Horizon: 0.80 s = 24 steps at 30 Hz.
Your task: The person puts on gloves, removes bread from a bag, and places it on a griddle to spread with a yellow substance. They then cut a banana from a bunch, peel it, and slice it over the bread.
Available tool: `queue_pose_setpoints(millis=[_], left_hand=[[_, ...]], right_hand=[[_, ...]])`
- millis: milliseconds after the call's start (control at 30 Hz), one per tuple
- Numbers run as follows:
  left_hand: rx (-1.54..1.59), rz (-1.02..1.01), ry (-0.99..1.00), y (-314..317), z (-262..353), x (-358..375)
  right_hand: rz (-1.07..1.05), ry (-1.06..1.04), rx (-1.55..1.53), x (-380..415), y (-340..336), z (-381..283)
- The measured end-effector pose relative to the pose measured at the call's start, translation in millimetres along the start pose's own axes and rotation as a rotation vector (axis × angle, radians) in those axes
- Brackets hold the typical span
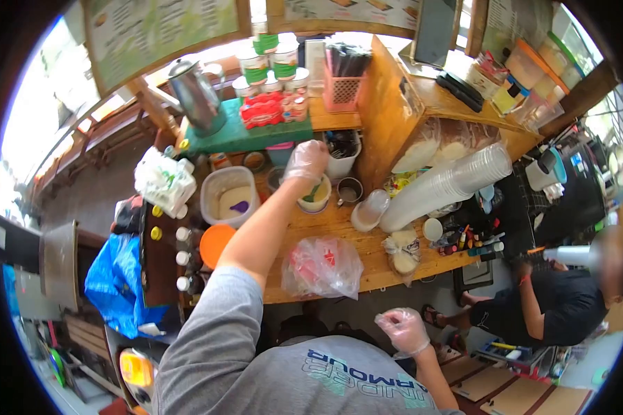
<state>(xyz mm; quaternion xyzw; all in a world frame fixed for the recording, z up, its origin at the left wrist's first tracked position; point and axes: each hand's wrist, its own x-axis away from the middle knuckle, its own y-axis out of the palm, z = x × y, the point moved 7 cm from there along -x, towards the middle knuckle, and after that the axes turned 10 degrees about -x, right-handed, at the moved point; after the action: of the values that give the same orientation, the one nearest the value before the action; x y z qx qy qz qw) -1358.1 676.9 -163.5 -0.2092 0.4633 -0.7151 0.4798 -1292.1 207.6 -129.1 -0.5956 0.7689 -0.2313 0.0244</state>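
My left hand (308,160), in a clear plastic glove, reaches over the wooden counter with its fingers drawn together. What it holds, if anything, is hidden. Just below it stands a small tub (323,205) with a green-handled utensil (312,194) in it. A white bin of dark utensils (341,166) is right beside the fingers. My right hand (403,332), gloved too, hangs in front of the counter with its fingers curled and nothing visible in them. The nearest thing on the counter is a clear plastic bag with red contents (322,268).
A square tub with a purple scoop (218,207) and an orange lid (218,243) lie left. Stacked clear cups (446,187), a metal mug (349,190) and a tied bag (403,252) stand right. Cans (270,66) line the back shelf. Another person (567,290) is at far right.
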Motion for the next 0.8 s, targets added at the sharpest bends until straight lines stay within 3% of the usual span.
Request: queue_pose_setpoints(millis=[133, 400, 500, 567, 733, 800], left_hand=[[-0.072, -0.065, 0.027, 29, 5, -42], [-0.186, -0.133, 0.1, 36, 18, -64], [-0.347, -0.166, 0.202, 44, 26, -72], [-0.369, -0.062, 0.234, 53, 18, -77], [-0.317, -0.022, 0.295, 52, 27, -79], [-0.322, -0.014, 0.339, 51, 29, -81]], right_hand=[[0.208, 0.2, -0.031, 37, -22, 40], [0.365, 0.394, -0.13, 85, -27, 74], [0.357, 0.419, -0.051, 84, -24, 67], [0.292, 0.461, 0.005, 81, -21, 61], [0.308, 0.336, 0.042, 79, -20, 62], [0.17, 0.483, -0.032, 77, -12, 65]])
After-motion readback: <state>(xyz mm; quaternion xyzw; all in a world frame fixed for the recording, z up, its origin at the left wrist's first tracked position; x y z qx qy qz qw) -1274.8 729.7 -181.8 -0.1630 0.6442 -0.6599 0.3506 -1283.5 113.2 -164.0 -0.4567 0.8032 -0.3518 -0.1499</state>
